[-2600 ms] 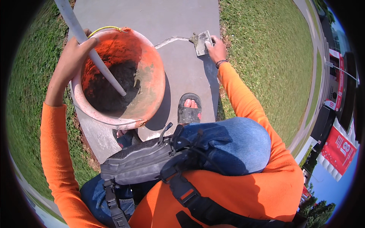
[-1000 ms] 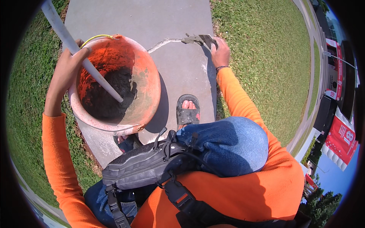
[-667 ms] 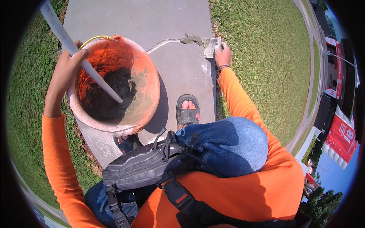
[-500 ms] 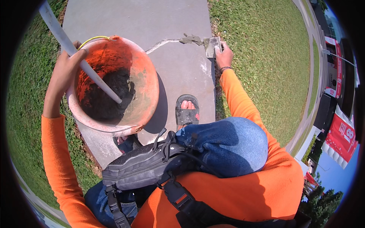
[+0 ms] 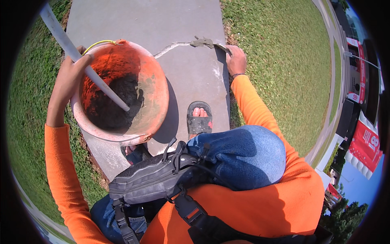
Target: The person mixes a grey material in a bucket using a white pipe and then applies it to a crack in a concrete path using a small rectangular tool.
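An orange bucket [image 5: 160, 93] stands to the left on the concrete slab, with wet grey cement [image 5: 122, 87] in its bottom. At its left rim my left hand [image 5: 70, 75] is closed round a pale pole [image 5: 101, 83], whose lower end rests in the cement. My right hand [image 5: 236, 60] pinches a flat scraper [image 5: 221, 48], seen nearly edge-on, at the slab's right edge. Beside the blade's left end lies a lump of wet cement [image 5: 202, 42], on a pale crack [image 5: 172, 46] that runs across the slab. Most of the scraper's handle end is hidden by my fingers.
Grass [image 5: 280, 73] borders the concrete slab [image 5: 142, 18] on both sides. My sandalled foot [image 5: 199, 116] is on the slab, right of the bucket. A black bag [image 5: 152, 177] hangs at my front. Red and white stall canopies [image 5: 363, 144] stand far right.
My right hand has tilted the scraper from showing its flat face to nearly edge-on and shifted slightly left and up. My left hand, the pole and the bucket stay almost the same.
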### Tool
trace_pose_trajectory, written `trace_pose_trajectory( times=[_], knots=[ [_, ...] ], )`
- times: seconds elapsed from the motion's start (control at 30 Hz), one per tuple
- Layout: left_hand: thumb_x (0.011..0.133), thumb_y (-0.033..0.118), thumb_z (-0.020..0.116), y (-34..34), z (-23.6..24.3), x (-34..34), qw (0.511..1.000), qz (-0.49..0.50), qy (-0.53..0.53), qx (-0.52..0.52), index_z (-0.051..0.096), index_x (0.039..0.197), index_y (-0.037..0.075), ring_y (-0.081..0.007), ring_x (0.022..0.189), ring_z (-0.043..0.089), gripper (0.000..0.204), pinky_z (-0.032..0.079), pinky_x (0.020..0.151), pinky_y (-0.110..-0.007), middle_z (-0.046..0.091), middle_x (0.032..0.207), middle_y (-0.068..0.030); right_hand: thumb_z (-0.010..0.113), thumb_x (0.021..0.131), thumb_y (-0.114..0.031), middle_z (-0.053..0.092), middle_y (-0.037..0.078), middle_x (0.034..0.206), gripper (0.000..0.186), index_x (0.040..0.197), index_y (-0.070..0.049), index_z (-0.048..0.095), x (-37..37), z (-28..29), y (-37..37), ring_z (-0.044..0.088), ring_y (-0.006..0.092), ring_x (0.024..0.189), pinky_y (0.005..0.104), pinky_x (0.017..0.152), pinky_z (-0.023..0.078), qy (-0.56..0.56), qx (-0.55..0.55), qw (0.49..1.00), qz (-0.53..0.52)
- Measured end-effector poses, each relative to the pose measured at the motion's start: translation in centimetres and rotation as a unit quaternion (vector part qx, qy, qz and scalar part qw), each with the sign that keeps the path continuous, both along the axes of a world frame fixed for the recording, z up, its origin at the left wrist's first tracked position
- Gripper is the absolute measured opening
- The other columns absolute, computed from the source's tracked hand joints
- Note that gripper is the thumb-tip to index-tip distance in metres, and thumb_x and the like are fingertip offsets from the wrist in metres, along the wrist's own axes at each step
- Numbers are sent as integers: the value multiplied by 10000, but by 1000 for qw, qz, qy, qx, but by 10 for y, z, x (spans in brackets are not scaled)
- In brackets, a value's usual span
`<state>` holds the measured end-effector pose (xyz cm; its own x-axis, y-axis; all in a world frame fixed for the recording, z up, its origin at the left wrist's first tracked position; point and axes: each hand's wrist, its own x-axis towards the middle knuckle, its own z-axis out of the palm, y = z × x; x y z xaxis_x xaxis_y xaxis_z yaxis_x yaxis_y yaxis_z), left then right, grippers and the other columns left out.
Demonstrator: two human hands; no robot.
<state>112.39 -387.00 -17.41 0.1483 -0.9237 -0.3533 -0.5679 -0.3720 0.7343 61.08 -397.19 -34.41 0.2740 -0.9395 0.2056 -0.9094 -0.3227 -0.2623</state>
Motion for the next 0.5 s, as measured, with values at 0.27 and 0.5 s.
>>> trace_pose_trajectory(
  times=[0.27, 0.5],
  knots=[
    [887, 351, 568, 1, 4, -6, 1000, 8, -6, -7, 555, 885, -10, -143, 738, 464, 362, 408, 687, -310, 478, 756, -37, 672, 834, -123, 707, 156, 991, 261, 1089, -67, 672, 4, 1, -16, 673, 354, 929, 423, 836, 518, -159, 61, 975, -145],
    [885, 350, 570, 0, 4, -7, 1000, 17, 3, 0, 555, 886, -9, -141, 744, 463, 359, 408, 693, -311, 487, 768, -40, 680, 823, -161, 722, 201, 926, 273, 1073, -49, 684, -10, -23, -18, 708, 339, 879, 415, 817, 537, -155, 116, 965, -180]
  ],
)
